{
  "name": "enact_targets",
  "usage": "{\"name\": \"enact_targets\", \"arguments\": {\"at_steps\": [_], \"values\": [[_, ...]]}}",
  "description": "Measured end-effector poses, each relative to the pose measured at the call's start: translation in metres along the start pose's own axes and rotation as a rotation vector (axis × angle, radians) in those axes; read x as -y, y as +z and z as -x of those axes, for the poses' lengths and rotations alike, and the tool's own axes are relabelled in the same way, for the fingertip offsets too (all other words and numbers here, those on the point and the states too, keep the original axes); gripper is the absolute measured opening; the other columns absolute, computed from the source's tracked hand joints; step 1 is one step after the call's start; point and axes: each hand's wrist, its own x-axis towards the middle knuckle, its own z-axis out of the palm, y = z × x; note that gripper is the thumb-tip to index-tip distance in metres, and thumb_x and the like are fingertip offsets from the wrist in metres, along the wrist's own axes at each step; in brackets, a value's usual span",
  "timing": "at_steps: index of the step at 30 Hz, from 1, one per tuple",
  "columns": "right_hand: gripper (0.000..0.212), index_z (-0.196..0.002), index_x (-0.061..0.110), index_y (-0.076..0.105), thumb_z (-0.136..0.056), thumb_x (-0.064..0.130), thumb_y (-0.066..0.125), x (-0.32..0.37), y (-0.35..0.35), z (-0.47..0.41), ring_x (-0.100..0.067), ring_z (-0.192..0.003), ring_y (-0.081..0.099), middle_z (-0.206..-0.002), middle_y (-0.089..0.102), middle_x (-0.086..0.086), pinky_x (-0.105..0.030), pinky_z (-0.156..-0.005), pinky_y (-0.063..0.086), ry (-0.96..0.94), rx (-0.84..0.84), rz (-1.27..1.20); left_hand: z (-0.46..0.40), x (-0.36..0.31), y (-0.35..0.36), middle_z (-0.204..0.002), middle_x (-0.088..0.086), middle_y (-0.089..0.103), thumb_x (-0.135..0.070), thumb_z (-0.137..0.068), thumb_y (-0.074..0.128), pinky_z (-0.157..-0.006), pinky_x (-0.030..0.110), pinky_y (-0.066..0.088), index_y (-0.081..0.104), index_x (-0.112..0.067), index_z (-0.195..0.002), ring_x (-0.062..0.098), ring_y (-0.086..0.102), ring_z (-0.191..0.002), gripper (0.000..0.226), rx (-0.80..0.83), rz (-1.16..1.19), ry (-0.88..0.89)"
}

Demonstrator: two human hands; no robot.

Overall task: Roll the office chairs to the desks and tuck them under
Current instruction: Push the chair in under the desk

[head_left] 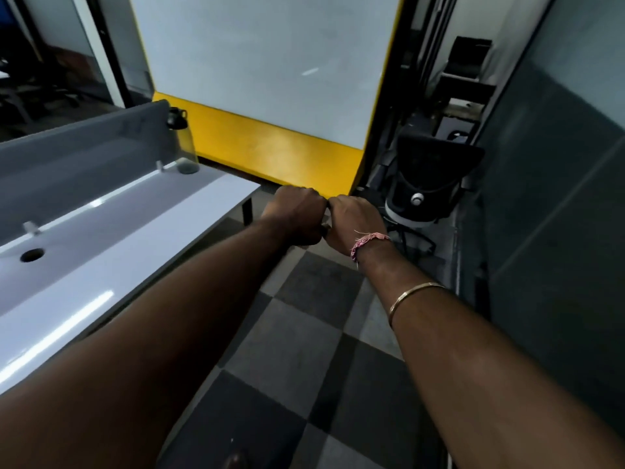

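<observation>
- Both arms reach forward over the checkered floor (pixel 304 333).
- The left hand (pixel 294 214) and right hand (pixel 355 225) meet as 2 fists, knuckles touching; whether they hold anything, I cannot tell.
- A white desk (pixel 101 265) lies left.
- 1 black office chair (pixel 429 177) stands beyond, right of the hands, apart from the desk.

Open floor (pixel 304 350) runs between desk (pixel 101 265) and, seemingly, chair (pixel 429 177).
</observation>
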Motion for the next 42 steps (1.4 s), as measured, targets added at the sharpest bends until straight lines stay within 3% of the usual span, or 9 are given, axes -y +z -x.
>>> {"name": "enact_targets", "arguments": {"at_steps": [14, 20, 26, 33, 42], "values": [[0.021, -0.096, 0.013, 0.066, -0.081, 0.027, 0.069, -0.174, 0.077, -0.155, -0.033, -0.089, 0.064, -0.095, 0.068, -0.009, -0.036, -0.075, 0.046, 0.266, 0.02, 0.123, -0.275, -0.003, 0.078, -0.108, 0.007, 0.072, -0.041, -0.09, 0.063, -0.07, 0.036, 0.046, 0.069, -0.02, -0.109, 0.033, 0.07, -0.097, 0.029, -0.039, 0.174, 0.22], [0.022, -0.103, 0.012, 0.067, -0.084, 0.024, 0.066, -0.252, 0.102, -0.217, -0.033, -0.097, 0.065, -0.102, 0.068, -0.01, -0.04, -0.082, 0.048, 0.386, 0.047, 0.153, -0.385, -0.013, 0.097, -0.11, 0.006, 0.072, -0.041, -0.09, 0.068, -0.071, 0.037, 0.047, 0.069, -0.022, -0.115, 0.03, 0.07, -0.098, 0.032, -0.032, 0.207, 0.311], [0.018, -0.097, 0.007, 0.068, -0.085, 0.017, 0.06, -0.333, 0.134, -0.259, -0.038, -0.092, 0.065, -0.098, 0.069, -0.015, -0.042, -0.077, 0.047, 0.441, 0.051, 0.139, -0.486, -0.041, 0.127, -0.107, 0.003, 0.072, -0.038, -0.087, 0.073, -0.073, 0.038, 0.051, 0.07, -0.025, -0.11, 0.029, 0.07, -0.096, 0.027, -0.015, 0.232, 0.36], [0.026, -0.104, 0.012, 0.065, -0.083, 0.026, 0.067, -0.467, 0.17, -0.317, -0.032, -0.097, 0.065, -0.105, 0.067, -0.009, -0.037, -0.076, 0.046, 0.451, 0.121, 0.157, -0.631, -0.094, 0.161, -0.105, 0.003, 0.072, -0.043, -0.089, 0.069, -0.076, 0.038, 0.057, 0.069, -0.023, -0.112, 0.027, 0.07, -0.093, 0.03, 0.029, 0.229, 0.391], [0.023, -0.1, 0.013, 0.064, -0.084, 0.03, 0.065, -0.617, 0.222, -0.386, -0.03, -0.093, 0.066, -0.101, 0.068, -0.007, -0.036, -0.075, 0.048, 0.436, 0.148, 0.139, -0.788, -0.147, 0.201, -0.102, 0.0, 0.07, -0.043, -0.088, 0.072, -0.079, 0.04, 0.059, 0.068, -0.023, -0.11, 0.022, 0.068, -0.089, 0.03, 0.104, 0.26, 0.379]]}}
